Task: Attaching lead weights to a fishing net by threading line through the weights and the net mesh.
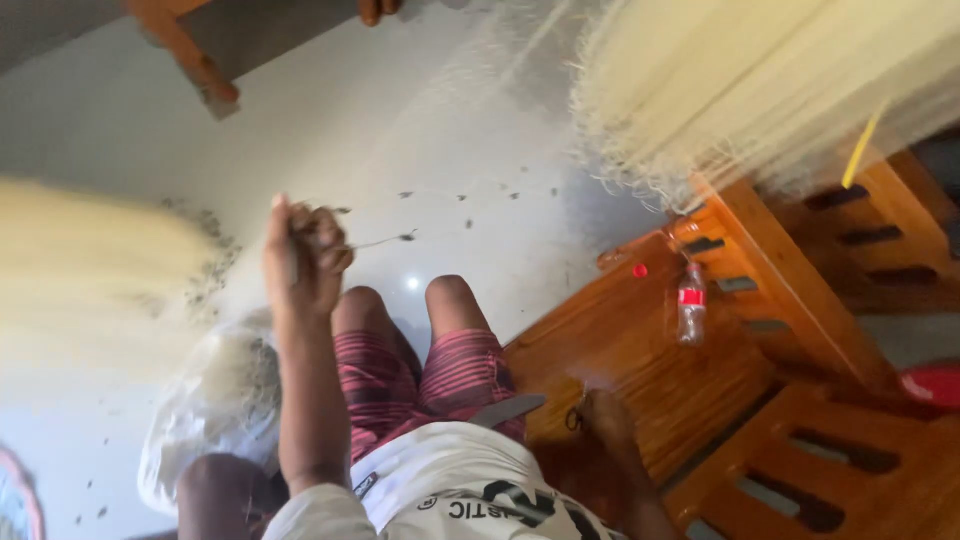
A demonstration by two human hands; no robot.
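A broad sheet of pale cream fibre strands (760, 80) is seen hanging across the upper right of the view, at about one o'clock from the person's knees, its frayed lower ends reaching toward the glossy white tiled floor (420, 130). A second, blurred mass of the same pale fibre (90, 270) is seen at nine o'clock. A polished orange-brown wooden bench with slatted sides (640, 360) is set at three to four o'clock, and on its surface a small clear plastic bottle with a red label (691, 304) is laid, with a red cap (640, 270) just beside it. A crumpled clear plastic bag holding more fibre (215, 400) is seen at eight o'clock, against the person's leg.

The left hand (305, 255) is raised at about eleven o'clock, fingers pressed together in a pinch on a thin dark strand (385, 241). The strand's long axis is run almost level, from the pinch toward three o'clock, ending in a small dark tip. The right hand (605, 420) is rested low on the bench at four o'clock; whether it is closed on anything cannot be told, though a flat grey blade-like strip (510, 408) is seen just beside it. The strand is far nearer the left hand, and the right hand lies well apart from it, at its five o'clock. Small dark scraps (460, 205) are scattered over the floor.
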